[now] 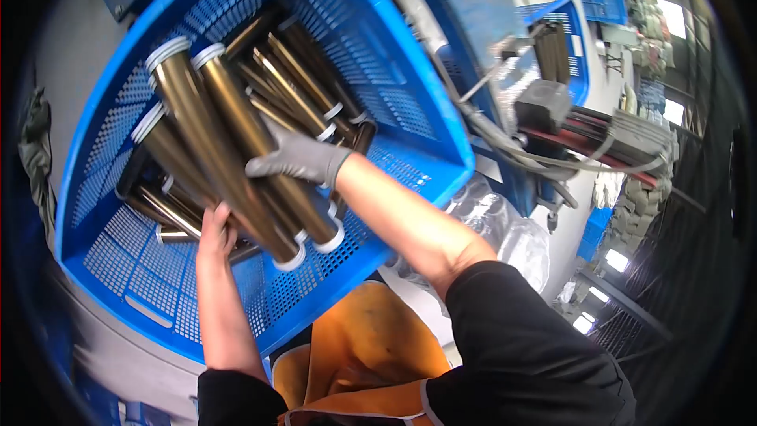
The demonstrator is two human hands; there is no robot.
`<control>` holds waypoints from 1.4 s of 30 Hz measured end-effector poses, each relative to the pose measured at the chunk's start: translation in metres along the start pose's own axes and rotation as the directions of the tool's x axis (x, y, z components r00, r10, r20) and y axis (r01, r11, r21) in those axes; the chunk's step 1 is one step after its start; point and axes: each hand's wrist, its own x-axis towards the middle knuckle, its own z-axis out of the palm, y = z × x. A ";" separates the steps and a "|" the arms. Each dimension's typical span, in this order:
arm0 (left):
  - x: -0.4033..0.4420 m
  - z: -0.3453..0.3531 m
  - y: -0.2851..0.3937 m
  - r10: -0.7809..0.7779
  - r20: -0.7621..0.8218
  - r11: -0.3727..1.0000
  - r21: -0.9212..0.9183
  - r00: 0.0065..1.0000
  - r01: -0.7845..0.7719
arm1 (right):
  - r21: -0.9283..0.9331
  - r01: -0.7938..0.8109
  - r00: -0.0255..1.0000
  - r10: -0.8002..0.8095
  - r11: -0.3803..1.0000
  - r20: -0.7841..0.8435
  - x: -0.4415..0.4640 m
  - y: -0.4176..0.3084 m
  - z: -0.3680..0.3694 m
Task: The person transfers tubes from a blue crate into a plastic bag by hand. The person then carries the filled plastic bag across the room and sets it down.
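At left, a large blue perforated basket [441, 99] takes up much of the view, with loose bronze tubes [169, 209] lying low in its left part, some with white ends. The wearer's bare left hand [217, 230] is closed around the lower side of a bundle of bronze tubes with white end caps [209, 142]; at least three are held, tilted, over the basket's middle. Just right of it, the right hand, in a grey glove [307, 159], grips the bundle's other side, thumb across the nearest tube. The handling looks partway through: this bundle is up in both hands and not set down, while more tubes [293, 91] lie slantwise behind it, against the basket's far side. Whether the bundle is going in or coming out cannot be told. Below, an orange apron [378, 331] covers the wearer's lap. Farther right are clear plastic bags [524, 248], then a smaller blue basket [582, 71] holding long brown pieces [552, 51], probably similar tubes.
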 end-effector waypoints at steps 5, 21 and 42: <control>-0.088 0.050 0.099 0.041 0.032 0.975 0.216 0.999 -0.047 | 0.103 0.170 0.985 -0.168 0.980 -0.032 -0.057 -0.075 0.078; -0.277 0.253 0.046 -0.385 0.304 0.852 0.481 0.871 0.209 | 0.000 0.379 0.799 -0.327 0.925 -0.505 -0.437 -0.123 0.171; -0.351 0.417 -0.348 -0.676 0.321 0.700 -0.003 0.664 0.714 | 0.133 -0.406 0.862 0.427 0.904 -0.272 -0.712 0.013 -0.058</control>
